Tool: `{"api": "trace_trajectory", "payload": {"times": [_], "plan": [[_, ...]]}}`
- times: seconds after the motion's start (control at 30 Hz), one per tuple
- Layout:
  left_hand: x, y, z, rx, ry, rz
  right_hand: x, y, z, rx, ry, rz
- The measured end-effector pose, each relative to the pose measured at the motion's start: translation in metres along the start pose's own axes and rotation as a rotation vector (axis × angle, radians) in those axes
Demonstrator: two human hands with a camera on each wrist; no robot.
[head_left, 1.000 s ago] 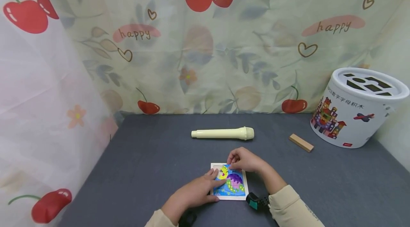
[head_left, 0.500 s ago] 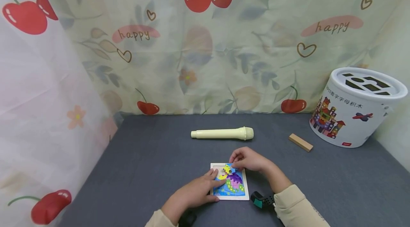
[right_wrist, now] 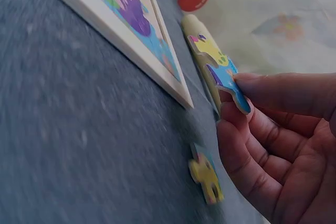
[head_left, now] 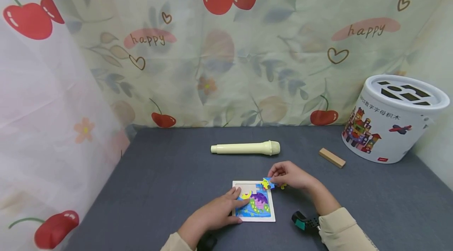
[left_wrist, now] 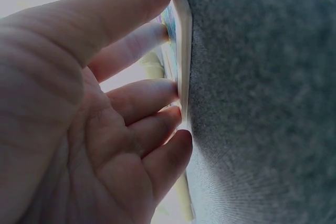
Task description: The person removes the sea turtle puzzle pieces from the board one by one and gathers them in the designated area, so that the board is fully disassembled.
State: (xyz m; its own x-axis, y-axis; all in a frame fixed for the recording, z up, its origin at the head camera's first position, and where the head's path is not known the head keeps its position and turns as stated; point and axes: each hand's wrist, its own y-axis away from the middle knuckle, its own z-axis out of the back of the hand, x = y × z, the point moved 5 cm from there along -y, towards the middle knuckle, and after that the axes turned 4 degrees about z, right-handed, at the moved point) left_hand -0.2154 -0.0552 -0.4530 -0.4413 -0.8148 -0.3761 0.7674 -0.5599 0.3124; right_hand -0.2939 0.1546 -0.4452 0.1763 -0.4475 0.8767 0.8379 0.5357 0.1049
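A wooden jigsaw puzzle (head_left: 254, 220) with a pale frame and a blue, purple and green picture lies on the table. Bare wood shows at its upper left. My left hand (head_left: 219, 212) rests over its left side with fingers stretched, thumb and fingertips at the frame and picture. Beyond the upper right corner my right hand (head_left: 293, 176) pinches a yellow and blue puzzle piece (right_wrist: 227, 80) between thumb and fingers, raised above the table in the right wrist view. Below that hand, a second yellow puzzle piece (right_wrist: 206, 175) lies on the table right of the frame.
Behind the puzzle lies a cream toy microphone (head_left: 244, 148). A small wooden block (head_left: 332, 158) sits farther right, near a large white bucket (head_left: 396, 129) with a slotted lid. A printed cloth (head_left: 226, 85) hangs along the table's back edge.
The puzzle piece in my right hand has come up off the puzzle's top part and moved right, past the frame's corner, baring wood there. My left hand has stayed put.
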Motion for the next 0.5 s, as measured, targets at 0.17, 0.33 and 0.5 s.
{"api": "trace_trajectory", "payload": {"times": [0.17, 0.33, 0.5], "plan": [[-0.001, 0.001, 0.001, 0.003, 0.009, 0.004, -0.003, 0.008, 0.012, -0.025, -0.004, -0.005], [-0.002, 0.003, 0.002, -0.008, 0.003, -0.009, -0.008, 0.017, 0.024, -0.061, -0.016, -0.016], [-0.002, 0.004, 0.002, -0.013, 0.010, -0.019, -0.014, 0.025, 0.035, -0.087, -0.013, -0.023]]}}
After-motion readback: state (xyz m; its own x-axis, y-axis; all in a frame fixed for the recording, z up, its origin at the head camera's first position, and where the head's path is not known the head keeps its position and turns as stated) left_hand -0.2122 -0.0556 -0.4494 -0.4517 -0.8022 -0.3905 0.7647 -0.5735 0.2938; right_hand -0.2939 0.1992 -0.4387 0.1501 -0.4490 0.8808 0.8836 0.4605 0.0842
